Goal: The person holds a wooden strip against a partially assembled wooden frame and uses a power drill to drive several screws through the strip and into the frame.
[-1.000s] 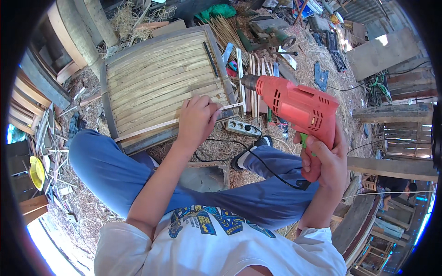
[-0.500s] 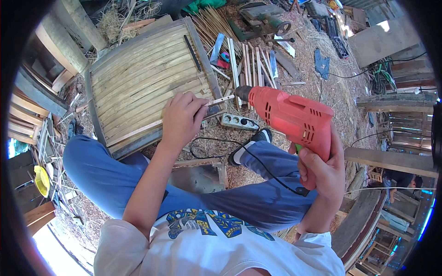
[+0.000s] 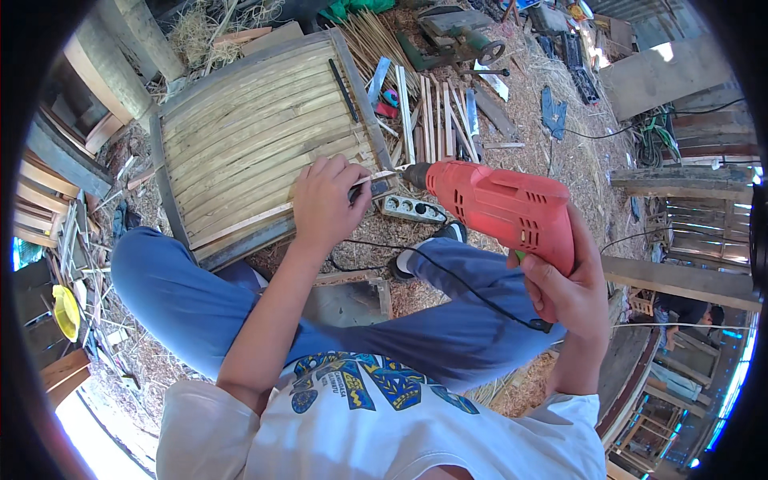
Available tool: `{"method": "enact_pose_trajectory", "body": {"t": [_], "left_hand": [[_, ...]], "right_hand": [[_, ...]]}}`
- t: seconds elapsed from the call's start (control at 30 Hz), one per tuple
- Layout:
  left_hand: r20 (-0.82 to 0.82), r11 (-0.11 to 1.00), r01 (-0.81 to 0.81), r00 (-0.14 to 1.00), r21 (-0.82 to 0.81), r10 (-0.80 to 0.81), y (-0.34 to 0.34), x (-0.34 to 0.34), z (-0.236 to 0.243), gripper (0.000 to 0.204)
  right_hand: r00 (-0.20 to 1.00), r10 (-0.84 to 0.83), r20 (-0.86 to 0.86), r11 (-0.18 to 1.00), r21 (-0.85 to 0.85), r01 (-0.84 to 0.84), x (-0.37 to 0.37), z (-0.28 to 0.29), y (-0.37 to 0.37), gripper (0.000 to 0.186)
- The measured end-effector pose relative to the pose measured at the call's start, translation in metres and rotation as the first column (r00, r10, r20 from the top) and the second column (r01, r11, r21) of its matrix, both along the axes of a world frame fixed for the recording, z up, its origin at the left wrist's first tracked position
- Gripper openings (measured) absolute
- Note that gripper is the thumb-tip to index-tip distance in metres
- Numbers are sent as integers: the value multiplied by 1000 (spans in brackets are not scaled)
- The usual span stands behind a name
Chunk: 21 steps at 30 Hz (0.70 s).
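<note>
My right hand (image 3: pixel 570 284) is wrapped round the handle of a red corded power drill (image 3: pixel 500 204), its black chuck pointing left. The drill's tip is right by the end of a thin, pale wooden strip (image 3: pixel 244 230); whether it touches the wood is too small to tell. My left hand (image 3: pixel 330 198) pinches this strip near that end, along the near edge of a slatted wooden panel (image 3: pixel 256 132). A dark piece shows beneath my left thumb, its kind unclear. The panel has a greyish frame and lies in front of my left knee.
A white power strip (image 3: pixel 412 210) with a black plug lies beside the panel's corner. Beyond it are loose wooden strips (image 3: pixel 436 120), a hand saw (image 3: pixel 491 80) and a green metal vise-like tool (image 3: pixel 460 52). The drill's black cord (image 3: pixel 472 294) crosses my leg. Shavings cover the ground.
The drill has shifted slightly left and lower, its tip now closer to the strip's end. My left hand has moved a little right along the strip.
</note>
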<state>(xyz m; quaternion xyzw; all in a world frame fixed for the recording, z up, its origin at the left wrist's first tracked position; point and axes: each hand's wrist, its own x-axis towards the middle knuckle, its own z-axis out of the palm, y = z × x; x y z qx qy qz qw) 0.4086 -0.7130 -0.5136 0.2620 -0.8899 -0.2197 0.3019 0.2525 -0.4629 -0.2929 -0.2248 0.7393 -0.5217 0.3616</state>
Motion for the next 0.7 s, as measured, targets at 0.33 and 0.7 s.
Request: {"method": "enact_pose_trajectory", "body": {"t": [0.33,0.7], "left_hand": [[-58,998,-33,998,-54,29,3,-3,-6,18],[-29,997,-30,999,-68,28,2,-1,-11,13]], "right_hand": [[997,68,-30,982,180,-61,9,25,-23,77],[992,107,-70,975,204,-91,17,22,-32,81]]}}
